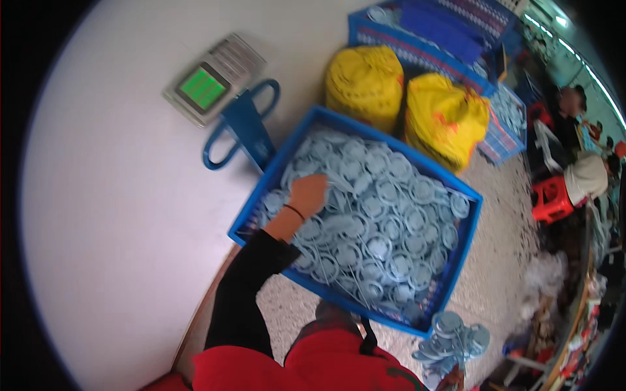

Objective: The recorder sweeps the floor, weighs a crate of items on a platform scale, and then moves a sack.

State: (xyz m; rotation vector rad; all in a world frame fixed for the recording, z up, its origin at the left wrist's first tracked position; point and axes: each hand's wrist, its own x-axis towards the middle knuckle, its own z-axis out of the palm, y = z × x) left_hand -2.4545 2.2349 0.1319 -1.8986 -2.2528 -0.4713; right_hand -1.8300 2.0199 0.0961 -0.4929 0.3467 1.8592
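A blue plastic crate is heaped with round grey-blue plastic parts, each a disc in a ring, some with thin strips or stems. My left hand, with a dark band at the wrist, reaches into the left side of the heap. Its fingers curl closed down among the parts, and what they grip is hidden. Outside the crate's near right corner, my right hand shows only in part at the lower edge. It is closed on a bunch of the same round parts, which fan out above it.
Left of the crate, a scale with a green display stands on a white surface, beside a blue two-handled object. Behind the crate sit two yellow bags and more blue crates. Farther right, a person sits by a red stool.
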